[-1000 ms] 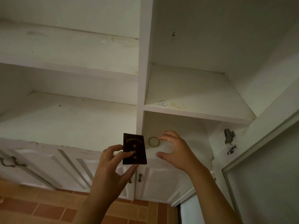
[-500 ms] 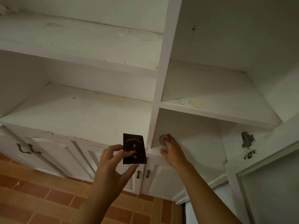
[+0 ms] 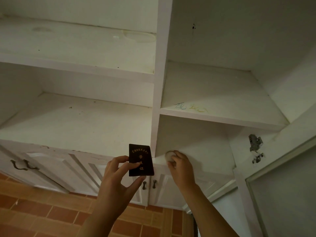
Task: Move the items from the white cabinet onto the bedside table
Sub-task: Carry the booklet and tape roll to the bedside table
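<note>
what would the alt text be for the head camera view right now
A person's left hand holds a small dark booklet with gold lettering upright in front of a white cabinet, while the right hand closes on a small round tape roll at the front of the lower right shelf. The other shelves in view look bare.

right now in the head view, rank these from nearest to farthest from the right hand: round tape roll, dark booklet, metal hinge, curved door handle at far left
1. round tape roll: under the right hand fingertips, on the lower right shelf.
2. dark booklet: just left, held in the left hand.
3. metal hinge: off right, on the cabinet side.
4. curved door handle: far left, on a lower door.
</note>
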Demonstrator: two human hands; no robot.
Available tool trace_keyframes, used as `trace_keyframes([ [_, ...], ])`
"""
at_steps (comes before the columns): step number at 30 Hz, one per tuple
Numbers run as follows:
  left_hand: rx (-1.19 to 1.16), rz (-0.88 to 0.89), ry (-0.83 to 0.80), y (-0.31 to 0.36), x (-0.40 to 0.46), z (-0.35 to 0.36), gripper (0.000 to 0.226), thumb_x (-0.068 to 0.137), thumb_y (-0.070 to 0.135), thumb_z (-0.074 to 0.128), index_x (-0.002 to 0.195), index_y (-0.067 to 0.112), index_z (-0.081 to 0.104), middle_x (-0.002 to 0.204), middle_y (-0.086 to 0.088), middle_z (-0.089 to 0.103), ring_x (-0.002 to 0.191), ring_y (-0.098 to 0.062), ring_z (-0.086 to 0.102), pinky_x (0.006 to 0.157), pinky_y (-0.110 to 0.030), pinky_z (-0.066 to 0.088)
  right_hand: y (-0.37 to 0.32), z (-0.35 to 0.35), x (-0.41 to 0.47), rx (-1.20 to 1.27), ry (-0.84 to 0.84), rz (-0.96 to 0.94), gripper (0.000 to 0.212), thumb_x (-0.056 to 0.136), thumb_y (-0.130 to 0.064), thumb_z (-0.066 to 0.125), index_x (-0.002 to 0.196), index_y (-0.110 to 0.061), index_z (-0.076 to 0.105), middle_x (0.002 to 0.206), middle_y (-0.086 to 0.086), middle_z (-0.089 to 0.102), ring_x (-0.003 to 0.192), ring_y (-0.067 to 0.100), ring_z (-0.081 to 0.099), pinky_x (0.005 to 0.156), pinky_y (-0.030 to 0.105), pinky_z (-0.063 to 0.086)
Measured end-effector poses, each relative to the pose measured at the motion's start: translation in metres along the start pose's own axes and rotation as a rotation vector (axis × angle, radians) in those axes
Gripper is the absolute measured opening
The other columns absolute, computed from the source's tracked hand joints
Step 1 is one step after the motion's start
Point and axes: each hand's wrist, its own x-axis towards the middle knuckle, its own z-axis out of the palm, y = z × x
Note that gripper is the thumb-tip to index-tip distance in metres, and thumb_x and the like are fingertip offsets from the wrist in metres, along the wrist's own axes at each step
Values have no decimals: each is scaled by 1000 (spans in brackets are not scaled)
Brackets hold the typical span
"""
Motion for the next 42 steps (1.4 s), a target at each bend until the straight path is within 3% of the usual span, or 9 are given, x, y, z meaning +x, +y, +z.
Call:
trace_keyframes([
  [2,-6,9,-8,2,1,4,44,75,54,73,114,35,70,131,14,54,121,-20,57,91,-37,50,2,-4,-13,17,23,5,38,96,-30,75,129,-11,71,141,2,64,134,19,55,113,25,44],
  [7,1,36,-30,10,1,12,44,75,55,73,114,36,70,131,14,54,121,-20,57,92,-38,50,5,-19,-30,86,-15,92,38,84,-32,86,117,-16,74,120,-4,70,114,13,62,90,1,34],
  [17,45,46,-56,15,-6,-3,44,80,54,69,116,29,72,131,10,55,121,-17,55,92,-27,45,-23,-52,-35,206,104,16,32,73,-25,89,94,-31,67,89,-26,59,86,-7,57,75,7,42],
  [20,57,43,-64,22,-6,-14,45,81,55,67,119,30,69,135,5,56,124,-20,55,94,-38,51,-39,-69,-38,251,160,-23,32,74,-26,88,99,-31,67,94,-20,65,91,-4,60,80,11,47],
  [23,60,86,-49,29,-8,-32,47,82,56,64,119,28,68,137,0,56,125,-19,52,93,-37,48,-60,-84,-44,298,216,-59,34,75,-27,86,103,-28,68,99,-16,68,94,2,63,83,22,55],
  [26,54,102,-10,30,-13,-59,48,81,57,65,119,28,67,136,4,55,126,-16,49,94,-37,46,-92,-96,-57,322,254,-100,30,76,-23,86,99,-28,69,93,-16,67,88,3,64,79,22,56],
  [33,14,104,155,17,-46,-146,45,81,51,70,119,25,69,131,7,54,122,-15,53,94,-20,40,-184,-104,-104,369,219,-179,45,74,-20,89,113,-26,69,107,-12,68,99,5,64,86,22,54],
  [37,3,75,247,-3,-79,-206,45,82,50,70,119,24,69,131,0,58,122,-20,55,97,-30,45,-249,-98,-124,375,202,-291,42,76,-19,86,113,-27,69,108,-15,67,100,5,64,86,23,55],
  [42,39,17,376,-34,-128,-279,45,82,49,71,119,23,68,132,5,55,121,-23,57,97,-44,53,-335,-77,-149,372,128,-410,48,77,-21,86,121,-28,67,117,-16,65,109,5,60,93,18,49],
])
